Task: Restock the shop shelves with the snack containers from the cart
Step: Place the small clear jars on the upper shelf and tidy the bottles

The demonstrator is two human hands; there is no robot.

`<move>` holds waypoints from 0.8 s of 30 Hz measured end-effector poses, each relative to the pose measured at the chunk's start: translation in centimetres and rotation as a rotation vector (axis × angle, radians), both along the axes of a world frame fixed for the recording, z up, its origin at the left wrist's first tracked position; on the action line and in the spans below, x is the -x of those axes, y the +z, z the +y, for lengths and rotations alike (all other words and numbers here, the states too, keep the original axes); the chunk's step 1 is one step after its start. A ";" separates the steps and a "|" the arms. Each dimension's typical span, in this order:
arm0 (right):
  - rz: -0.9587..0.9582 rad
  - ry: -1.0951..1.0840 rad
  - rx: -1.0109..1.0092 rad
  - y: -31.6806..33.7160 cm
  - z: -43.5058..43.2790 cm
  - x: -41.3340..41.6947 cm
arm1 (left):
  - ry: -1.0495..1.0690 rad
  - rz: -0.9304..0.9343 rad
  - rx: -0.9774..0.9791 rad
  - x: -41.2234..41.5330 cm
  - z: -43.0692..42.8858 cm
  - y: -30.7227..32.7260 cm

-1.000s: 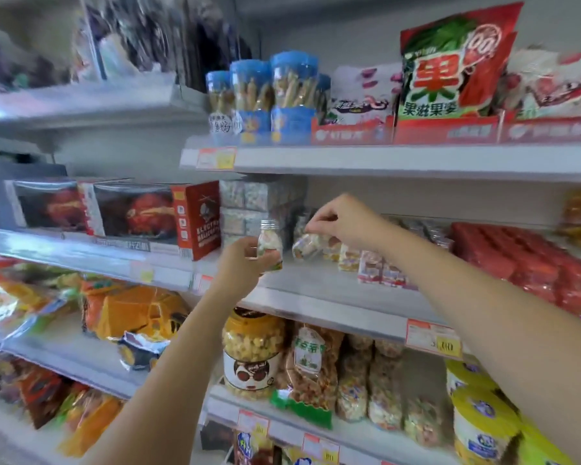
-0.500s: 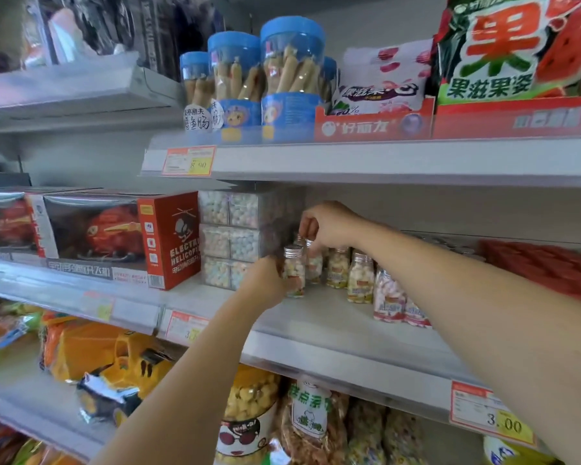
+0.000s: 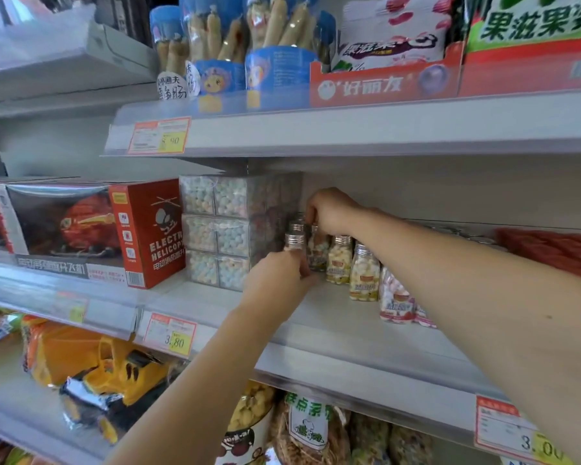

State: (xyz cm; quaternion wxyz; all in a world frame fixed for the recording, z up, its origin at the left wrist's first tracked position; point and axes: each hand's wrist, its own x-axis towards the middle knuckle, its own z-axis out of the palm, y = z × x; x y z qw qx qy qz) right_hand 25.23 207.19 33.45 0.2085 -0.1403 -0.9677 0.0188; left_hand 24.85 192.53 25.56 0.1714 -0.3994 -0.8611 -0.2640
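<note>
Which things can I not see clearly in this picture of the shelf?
- Cart: not anywhere in the head view.
- Bottle in the left hand: the hand hides its body; only the cap shows.
- Right hand: curled fingers hide whether it grips a bottle.
- Labels of the standing bottles: too small, blurred.
- Price tag at lower right: cut by the edge.

Our left hand [image 3: 279,276] has carried the small clear silver-capped candy bottle [image 3: 295,239] from the air before the grey metal shelf [image 3: 332,330] deep onto it, just beside the second bottle [image 3: 316,245]. Our right hand [image 3: 332,209], pinching the second bottle's cap, has stood it upright farther back.
</note>
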 end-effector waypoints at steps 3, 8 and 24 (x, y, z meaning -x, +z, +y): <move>-0.023 0.005 -0.064 -0.1 0.0 -0.1 | -0.007 -0.039 0.084 0.3 0.0 -0.3; 0.027 0.045 -0.059 0.9 -1.0 -0.5 | -0.026 -0.059 0.088 0.6 0.0 -0.6; -0.051 0.087 -0.042 -0.2 -3.8 -0.7 | 0.053 -0.053 0.152 1.6 0.5 -1.1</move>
